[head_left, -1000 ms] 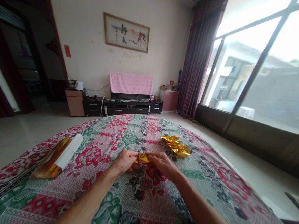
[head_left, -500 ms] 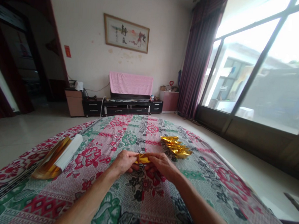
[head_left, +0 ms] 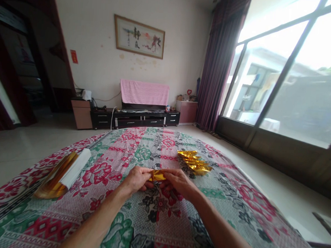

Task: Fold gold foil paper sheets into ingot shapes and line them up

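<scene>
- Rounded tabletop [head_left: 161, 234]: covered by a coarse cloth with red, green and grey flowers; near edge cut off.
- Bent sheaf of gold and white sheets [head_left: 57, 179]: lies on the left; inner layers hard to separate.
- Row of shiny, pointed gold foil shapes [head_left: 195, 164]: lies right of centre; overlapping, exact count unclear.
- Left hand [head_left: 137, 178]: knuckles up, lower fingers partly hidden; pinches the left end of a small, creased gold foil piece [head_left: 158, 175].
- Right hand [head_left: 179, 181]: mirrored pose; pinches the right end.
- Foil piece: between both hands; ends covered.
</scene>
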A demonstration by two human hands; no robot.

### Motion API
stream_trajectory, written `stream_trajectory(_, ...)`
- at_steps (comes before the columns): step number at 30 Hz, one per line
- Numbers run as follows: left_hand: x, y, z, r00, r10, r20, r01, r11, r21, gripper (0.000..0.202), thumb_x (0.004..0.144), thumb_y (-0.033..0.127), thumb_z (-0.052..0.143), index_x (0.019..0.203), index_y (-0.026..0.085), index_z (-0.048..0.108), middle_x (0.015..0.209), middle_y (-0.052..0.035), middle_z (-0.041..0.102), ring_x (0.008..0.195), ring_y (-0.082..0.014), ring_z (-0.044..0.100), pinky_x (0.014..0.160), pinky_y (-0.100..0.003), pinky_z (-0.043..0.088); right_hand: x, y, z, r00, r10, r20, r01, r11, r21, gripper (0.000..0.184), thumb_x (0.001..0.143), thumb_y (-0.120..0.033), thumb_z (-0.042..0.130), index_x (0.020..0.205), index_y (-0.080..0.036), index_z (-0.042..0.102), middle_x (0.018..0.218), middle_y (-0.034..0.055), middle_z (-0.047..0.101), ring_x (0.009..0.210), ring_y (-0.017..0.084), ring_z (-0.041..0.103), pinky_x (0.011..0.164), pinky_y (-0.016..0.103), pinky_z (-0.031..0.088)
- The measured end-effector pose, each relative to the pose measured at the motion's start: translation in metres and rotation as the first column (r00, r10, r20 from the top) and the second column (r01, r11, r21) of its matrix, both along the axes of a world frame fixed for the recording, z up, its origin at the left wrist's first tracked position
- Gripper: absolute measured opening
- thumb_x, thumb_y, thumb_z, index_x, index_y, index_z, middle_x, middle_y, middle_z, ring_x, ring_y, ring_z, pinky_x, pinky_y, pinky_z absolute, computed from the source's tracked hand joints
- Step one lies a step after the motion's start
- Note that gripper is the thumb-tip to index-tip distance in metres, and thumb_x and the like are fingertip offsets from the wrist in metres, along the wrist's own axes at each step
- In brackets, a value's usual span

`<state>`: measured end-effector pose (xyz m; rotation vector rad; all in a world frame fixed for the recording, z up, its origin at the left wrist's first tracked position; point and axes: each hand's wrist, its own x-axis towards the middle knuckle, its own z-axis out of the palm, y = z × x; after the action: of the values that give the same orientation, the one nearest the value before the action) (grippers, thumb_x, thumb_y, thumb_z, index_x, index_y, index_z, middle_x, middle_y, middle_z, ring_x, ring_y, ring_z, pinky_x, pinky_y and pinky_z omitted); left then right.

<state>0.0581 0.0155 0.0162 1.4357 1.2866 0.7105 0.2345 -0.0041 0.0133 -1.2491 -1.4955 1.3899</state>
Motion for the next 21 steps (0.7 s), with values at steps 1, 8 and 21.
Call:
stream_trajectory(1,0.0002,-0.0002,0.0004,1.000,0.003,-0.004,-0.003,1.000,0.001,0.037,0.074,0.025,0.054,0.110,0.018,0.063,0.086,-0.0052,0.071,0.067,-0.0140,0.067,0.043,-0.013,0.038,-0.0003,0.0000,0.0001,1.000,-0.006,0.001,0.006,1.000,-0.002,0.031,0.086,-0.025,0.042,0.107,-0.018,0.064,0.063,0.0007,0.066,0.049,0.006,0.056,0.047,0.015,0.042)
stream_trajectory(8,0.0001,-0.0006,-0.0013,1.000,-0.005,-0.007,0.005,1.000,0.016,0.036,0.075,0.023,0.053,0.109,0.019,0.064,0.085,-0.0047,0.071,0.066,-0.0139,0.067,0.042,-0.013,0.038,-0.0008,-0.0002,0.0005,1.000,0.006,0.023,-0.006,1.000,0.009,0.030,0.085,-0.023,0.043,0.106,-0.017,0.064,0.063,0.0002,0.066,0.049,0.006,0.055,0.047,0.014,0.041)
stream_trajectory(21,-0.0011,0.0009,0.0008,0.999,-0.033,-0.011,0.033,0.999,0.017,0.039,0.076,0.029,0.054,0.113,0.019,0.060,0.084,-0.0055,0.071,0.064,-0.0135,0.067,0.041,-0.013,0.039,0.0030,0.0011,-0.0010,0.996,-0.013,-0.090,0.013,1.000,-0.006,0.030,0.083,-0.031,0.048,0.107,-0.018,0.058,0.081,0.0036,0.068,0.060,0.010,0.062,0.050,0.018,0.047)
